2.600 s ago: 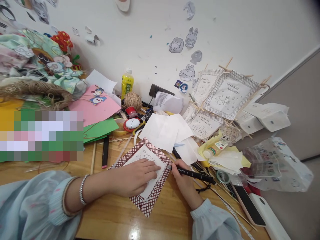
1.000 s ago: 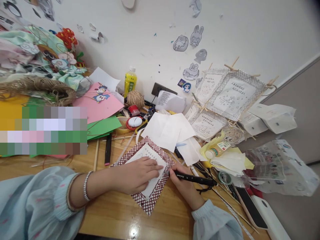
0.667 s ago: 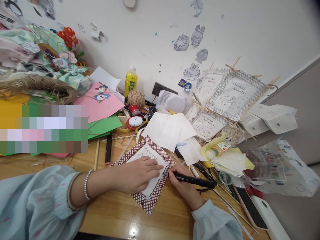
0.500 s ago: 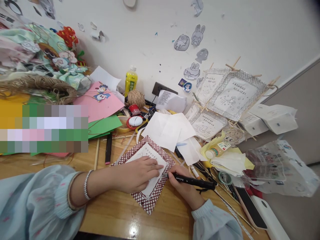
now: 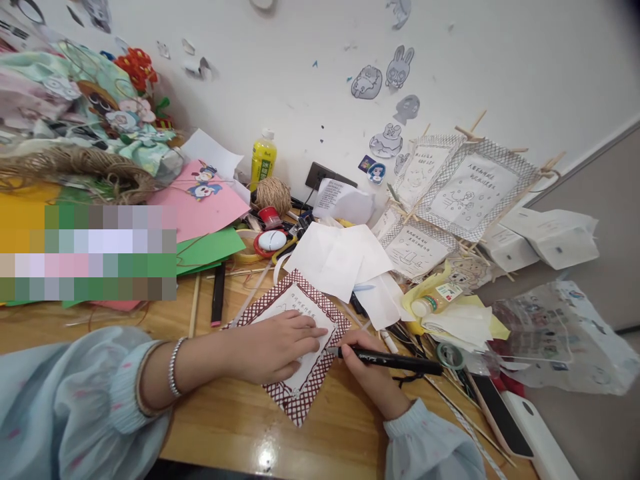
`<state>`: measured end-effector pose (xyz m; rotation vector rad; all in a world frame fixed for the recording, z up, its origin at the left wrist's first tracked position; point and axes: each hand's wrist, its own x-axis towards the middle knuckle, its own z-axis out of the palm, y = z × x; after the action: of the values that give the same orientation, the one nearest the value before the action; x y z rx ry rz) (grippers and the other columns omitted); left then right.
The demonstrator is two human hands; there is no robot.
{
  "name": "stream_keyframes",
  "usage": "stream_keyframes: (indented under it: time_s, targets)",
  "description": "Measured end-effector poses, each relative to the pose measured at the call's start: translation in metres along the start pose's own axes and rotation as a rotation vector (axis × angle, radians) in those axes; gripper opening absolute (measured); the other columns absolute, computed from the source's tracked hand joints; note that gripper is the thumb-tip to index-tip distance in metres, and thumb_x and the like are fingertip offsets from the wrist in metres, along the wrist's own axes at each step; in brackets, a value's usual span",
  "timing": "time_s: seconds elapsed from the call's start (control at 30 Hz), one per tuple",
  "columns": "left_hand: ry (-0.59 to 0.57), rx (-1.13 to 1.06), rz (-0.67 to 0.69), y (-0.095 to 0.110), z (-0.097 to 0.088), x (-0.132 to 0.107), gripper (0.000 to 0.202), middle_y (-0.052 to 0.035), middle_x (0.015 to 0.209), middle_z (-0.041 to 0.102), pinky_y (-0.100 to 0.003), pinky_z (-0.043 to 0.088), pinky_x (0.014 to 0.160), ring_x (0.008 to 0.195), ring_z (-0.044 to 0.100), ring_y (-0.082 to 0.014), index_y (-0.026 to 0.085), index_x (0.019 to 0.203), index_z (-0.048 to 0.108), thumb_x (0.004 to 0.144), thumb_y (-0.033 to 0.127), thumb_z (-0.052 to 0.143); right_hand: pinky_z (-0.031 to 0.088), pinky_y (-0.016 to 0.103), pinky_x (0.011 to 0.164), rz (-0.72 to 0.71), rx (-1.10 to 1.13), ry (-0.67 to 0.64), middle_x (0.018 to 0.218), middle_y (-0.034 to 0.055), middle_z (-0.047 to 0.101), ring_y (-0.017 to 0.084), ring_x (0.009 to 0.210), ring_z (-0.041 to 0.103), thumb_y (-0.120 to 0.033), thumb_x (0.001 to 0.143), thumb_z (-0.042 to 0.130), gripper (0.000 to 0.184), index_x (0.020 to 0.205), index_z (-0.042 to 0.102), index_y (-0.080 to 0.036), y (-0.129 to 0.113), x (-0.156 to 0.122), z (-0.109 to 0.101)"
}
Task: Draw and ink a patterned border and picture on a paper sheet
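Note:
A white sheet of paper with a dark red crosshatched border lies on the wooden table, turned cornerwise. Handwriting and line drawing show on its middle, partly covered by my left hand. That hand rests flat on the sheet, fingers stretched out and holding nothing. My right hand is closed around a black marker pen. The pen's tip meets the right border of the sheet, just beside my left fingertips. A silver bracelet circles my left wrist.
Behind the sheet lie blank white papers, a twine ball and a yellow drink bottle. Framed drawings on sticks stand at right, near a glue bottle and a phone. Another black marker lies left of the sheet.
The pen in my right hand has tilted slightly, its rear end swinging a little to the right. My left hand stays in place on the sheet. The camera view has shifted slightly.

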<state>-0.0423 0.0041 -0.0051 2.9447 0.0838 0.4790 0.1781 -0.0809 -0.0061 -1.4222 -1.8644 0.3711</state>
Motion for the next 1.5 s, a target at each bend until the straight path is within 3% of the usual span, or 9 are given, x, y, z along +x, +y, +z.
stream_keyframes:
  time_s: [0.1,0.23,0.37,0.6,0.93,1.5]
  targets:
    - [-0.014,0.021,-0.031,0.0,0.0,-0.001,0.035,-0.0155,0.136,0.049,-0.044,0.033,0.1,0.118,0.048,-0.0318,0.013,0.116,0.053,0.086,0.031,0.056,0.046,0.027,0.055,0.006,0.062,0.009,0.056,-0.0011,0.057,0.015,0.056,0.055,-0.026,0.083,0.048,0.022,0.063,0.056,-0.021,-0.003,-0.003,0.002]
    - [-0.039,0.018,-0.073,0.0,-0.001,-0.001,0.054,-0.018,0.137,0.048,-0.044,0.031,0.101,0.121,0.046,-0.0338,0.011,0.124,0.049,0.084,0.046,0.058,0.046,0.027,0.055,-0.018,0.089,-0.133,0.06,-0.0013,0.059,0.015,0.057,0.057,-0.025,0.083,0.05,0.02,0.065,0.056,-0.022,-0.012,-0.008,0.006]
    - [-0.06,-0.006,-0.076,0.0,-0.002,0.0,0.067,-0.0205,0.138,0.046,-0.045,0.029,0.102,0.124,0.044,-0.0353,0.008,0.133,0.044,0.083,0.051,0.057,0.047,0.026,0.057,-0.068,0.103,-0.269,0.063,-0.0012,0.062,0.015,0.061,0.058,-0.024,0.084,0.05,0.021,0.065,0.056,-0.023,-0.016,-0.011,0.009]
    - [-0.059,-0.021,-0.063,0.0,0.0,0.0,0.073,-0.0217,0.137,0.047,-0.046,0.027,0.104,0.125,0.044,-0.0363,0.005,0.137,0.04,0.085,0.055,0.053,0.047,0.027,0.059,-0.086,0.079,-0.306,0.063,-0.0001,0.063,0.016,0.062,0.059,-0.026,0.084,0.05,0.021,0.064,0.056,-0.022,-0.019,-0.008,0.008]
    - [-0.114,-0.006,-0.075,0.002,-0.003,0.001,0.069,-0.0203,0.141,0.043,-0.046,0.026,0.105,0.127,0.042,-0.0354,0.007,0.137,0.042,0.086,0.054,0.049,0.047,0.027,0.058,-0.079,0.043,-0.234,0.063,0.0,0.062,0.016,0.061,0.059,-0.02,0.082,0.049,0.018,0.065,0.055,-0.022,-0.019,-0.007,0.009]
    - [-0.041,-0.001,-0.061,0.001,0.0,0.0,0.068,-0.0181,0.135,0.05,-0.044,0.027,0.103,0.122,0.045,-0.0334,0.01,0.137,0.041,0.087,0.055,0.049,0.046,0.027,0.056,-0.027,-0.05,-0.101,0.062,-0.0002,0.061,0.015,0.059,0.057,-0.021,0.083,0.047,0.021,0.064,0.056,-0.021,-0.01,-0.008,0.014]
